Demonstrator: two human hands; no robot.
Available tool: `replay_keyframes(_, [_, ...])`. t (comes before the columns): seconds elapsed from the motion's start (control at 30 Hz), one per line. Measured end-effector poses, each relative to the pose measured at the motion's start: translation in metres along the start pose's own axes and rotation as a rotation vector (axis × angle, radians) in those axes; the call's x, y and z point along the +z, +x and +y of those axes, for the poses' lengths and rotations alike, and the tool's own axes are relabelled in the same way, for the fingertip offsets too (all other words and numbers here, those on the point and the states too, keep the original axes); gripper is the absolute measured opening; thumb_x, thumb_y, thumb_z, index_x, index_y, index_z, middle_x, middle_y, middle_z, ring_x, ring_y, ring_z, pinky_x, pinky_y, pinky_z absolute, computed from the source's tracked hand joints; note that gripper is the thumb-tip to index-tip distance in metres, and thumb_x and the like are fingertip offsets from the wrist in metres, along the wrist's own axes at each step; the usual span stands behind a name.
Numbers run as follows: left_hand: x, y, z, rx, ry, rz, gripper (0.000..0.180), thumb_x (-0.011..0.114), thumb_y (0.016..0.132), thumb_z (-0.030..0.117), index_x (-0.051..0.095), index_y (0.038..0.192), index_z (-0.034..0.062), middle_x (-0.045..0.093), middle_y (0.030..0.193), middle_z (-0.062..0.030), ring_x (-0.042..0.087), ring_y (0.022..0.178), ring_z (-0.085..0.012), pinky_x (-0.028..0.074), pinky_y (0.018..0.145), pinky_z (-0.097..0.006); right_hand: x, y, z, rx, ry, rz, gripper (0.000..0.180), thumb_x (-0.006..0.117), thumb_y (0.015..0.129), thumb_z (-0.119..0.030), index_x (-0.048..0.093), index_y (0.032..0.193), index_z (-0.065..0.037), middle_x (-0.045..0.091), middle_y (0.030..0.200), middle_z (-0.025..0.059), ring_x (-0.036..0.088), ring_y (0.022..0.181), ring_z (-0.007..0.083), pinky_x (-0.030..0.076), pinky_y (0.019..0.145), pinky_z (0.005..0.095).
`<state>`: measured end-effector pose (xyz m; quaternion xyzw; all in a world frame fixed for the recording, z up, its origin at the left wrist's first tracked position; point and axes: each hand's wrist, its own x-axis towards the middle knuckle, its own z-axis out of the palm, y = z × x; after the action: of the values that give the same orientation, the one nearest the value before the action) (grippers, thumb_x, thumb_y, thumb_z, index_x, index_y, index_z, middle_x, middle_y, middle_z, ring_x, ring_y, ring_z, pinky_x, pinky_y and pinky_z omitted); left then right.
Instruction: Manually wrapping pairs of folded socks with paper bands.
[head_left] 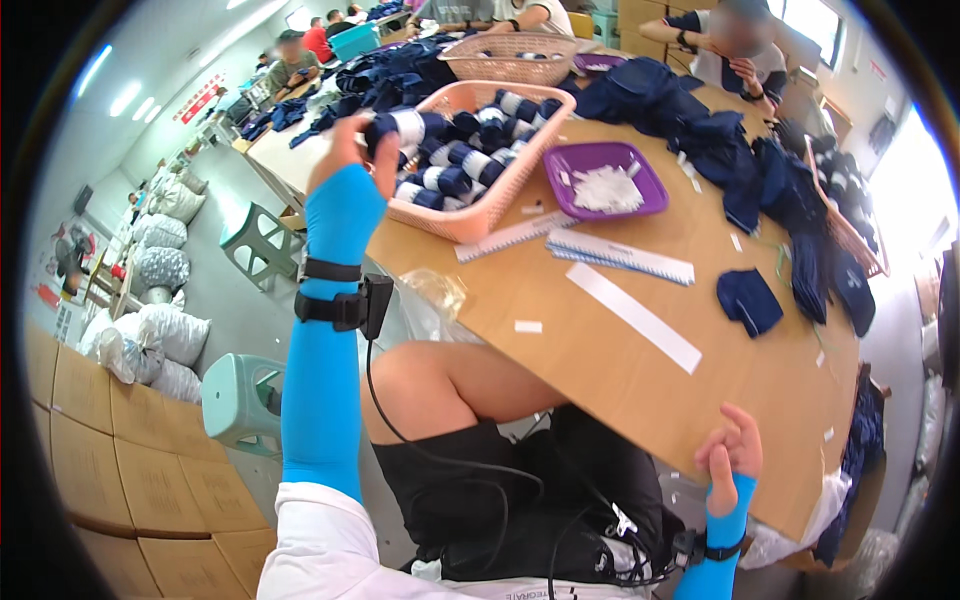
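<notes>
My left hand [350,158] is raised at the near left side of a pink plastic basket [470,222]. Its fingers and thumb close round a rolled navy cloth piece [408,126] with a white paper band. Similar banded navy rolls [470,158] fill the basket. Low over the near right table edge is my right hand [735,447], palm partly up, fingers loosely bent and apart, with nothing in them. A folded navy cloth piece [749,302] lies farther up the table from it. The long white paper strip [635,317] lies flat between the two hands.
Beside the basket stands a purple tray [655,180] of small white slips. White rulers [620,257] lie before it. Navy cloth heaps [715,140] cover the far right. Another pink basket [510,62] sits behind. Co-workers sit across the table. Green stools [240,400] and cartons [120,470] are left.
</notes>
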<state>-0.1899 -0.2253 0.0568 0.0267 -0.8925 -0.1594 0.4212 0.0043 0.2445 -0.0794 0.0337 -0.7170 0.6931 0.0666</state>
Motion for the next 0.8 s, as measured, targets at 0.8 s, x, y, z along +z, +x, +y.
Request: replay_keyframes(0.8, [0.166, 0.106, 0.023, 0.513, 0.491, -1.075, 0.045, 0.072, 0.083, 0.016, 0.068, 0.127, 0.0122, 0.071, 0.117, -0.0138, 0.067, 0.114, -0.0357, 0.054, 0.098, -0.042, -0.018, -0.012, 0.002, 0.115, 0.038, 0.127, 0.042, 0.063, 0.101, -0.020, 0.055, 0.135, 0.003, 0.055, 0.087, 0.0038, 0.053, 0.076, 0.0131, 0.044, 0.067, 0.0260])
